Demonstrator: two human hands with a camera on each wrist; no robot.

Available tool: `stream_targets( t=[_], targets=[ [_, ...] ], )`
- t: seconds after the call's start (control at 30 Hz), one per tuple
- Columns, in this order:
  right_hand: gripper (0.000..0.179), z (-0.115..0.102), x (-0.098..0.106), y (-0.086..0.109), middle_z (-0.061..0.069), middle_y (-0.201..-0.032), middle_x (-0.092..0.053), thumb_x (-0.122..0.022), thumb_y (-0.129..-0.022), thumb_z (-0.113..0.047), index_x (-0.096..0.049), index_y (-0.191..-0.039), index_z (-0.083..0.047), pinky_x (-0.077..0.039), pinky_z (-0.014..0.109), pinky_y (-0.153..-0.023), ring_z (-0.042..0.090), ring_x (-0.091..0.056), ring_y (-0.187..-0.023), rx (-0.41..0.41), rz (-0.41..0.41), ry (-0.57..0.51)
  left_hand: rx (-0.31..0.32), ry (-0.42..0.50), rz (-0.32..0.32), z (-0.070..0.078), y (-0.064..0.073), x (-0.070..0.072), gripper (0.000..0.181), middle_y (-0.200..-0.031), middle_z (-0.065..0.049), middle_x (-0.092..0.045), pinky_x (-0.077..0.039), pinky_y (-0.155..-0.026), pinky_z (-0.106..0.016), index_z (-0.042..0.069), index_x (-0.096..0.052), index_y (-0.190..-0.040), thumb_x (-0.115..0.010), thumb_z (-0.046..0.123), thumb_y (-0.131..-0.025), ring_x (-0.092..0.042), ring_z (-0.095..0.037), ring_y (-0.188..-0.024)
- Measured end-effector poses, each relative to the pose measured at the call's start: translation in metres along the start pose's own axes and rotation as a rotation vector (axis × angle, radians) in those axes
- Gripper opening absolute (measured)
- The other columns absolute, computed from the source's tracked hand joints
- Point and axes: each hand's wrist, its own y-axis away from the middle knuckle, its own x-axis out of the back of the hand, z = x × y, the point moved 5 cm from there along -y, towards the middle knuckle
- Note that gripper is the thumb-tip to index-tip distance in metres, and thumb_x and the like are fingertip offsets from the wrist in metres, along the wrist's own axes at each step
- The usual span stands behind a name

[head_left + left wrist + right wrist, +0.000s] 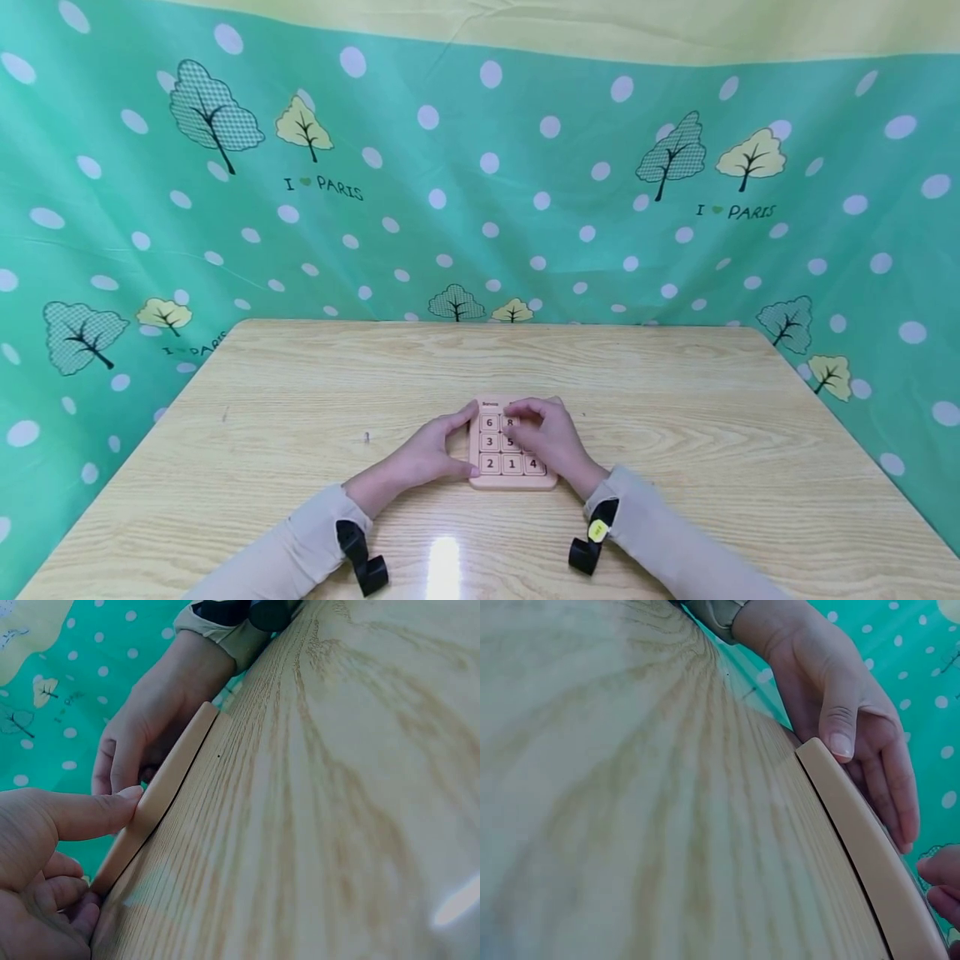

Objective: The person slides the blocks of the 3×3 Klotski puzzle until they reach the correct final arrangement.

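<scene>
Sliding number puzzle (517,482) lies flat on the wood-grain table (315,375), its lettered end away from the person. Left hand (427,452) grips its left side, thumb at the near corner and forefinger at the far one, spread well apart. Right hand (551,437) arches over the upper right tiles, bent thumb and forefinger tips apart around tile 8 (510,422); whether they touch it, I cannot tell. Tiles 2, 1 and 4 (533,464) form the nearest row.
</scene>
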Motion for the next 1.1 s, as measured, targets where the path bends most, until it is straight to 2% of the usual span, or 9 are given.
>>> stream_targets(
  t=[0.23,0.6,1.1],
  targets=[
    [0.023,-0.0029,-0.0033,-0.0011,-0.003,-0.09,-0.07,-0.079,-0.072,-0.009,-0.073,-0.094,-0.013,-0.037,0.03,-0.077,0.016,-0.044,-0.088,0.01,0.033,0.057,0.0,0.002,0.002,-0.0019,-0.0004,0.0002,0.095,-0.154,-0.01,-0.024,-0.012,-0.116,-0.044,0.003,-0.025,-0.148,-0.08,0.013,-0.071,-0.017,-0.028,-0.142],
    [0.019,-0.0061,-0.0044,-0.0015,-0.004,-0.087,-0.069,-0.078,-0.072,-0.008,-0.072,-0.09,-0.013,-0.036,0.028,-0.073,0.015,-0.044,-0.085,0.018,0.043,0.08,-0.007,0.005,0.001,-0.0019,-0.0004,0.0001,0.094,-0.154,-0.011,-0.024,-0.012,-0.116,-0.044,0.002,-0.025,-0.147,-0.08,0.012,-0.072,-0.017,-0.028,-0.142],
    [0.02,-0.0073,-0.0026,-0.0011,-0.004,-0.088,-0.068,-0.078,-0.073,-0.009,-0.071,-0.092,-0.013,-0.035,0.03,-0.075,0.016,-0.044,-0.086,-0.004,0.028,0.108,-0.009,0.019,-0.008,-0.0026,-0.0008,-0.0006,0.094,-0.154,-0.011,-0.023,-0.011,-0.116,-0.044,0.002,-0.025,-0.147,-0.08,0.012,-0.072,-0.016,-0.028,-0.143]
  ],
)
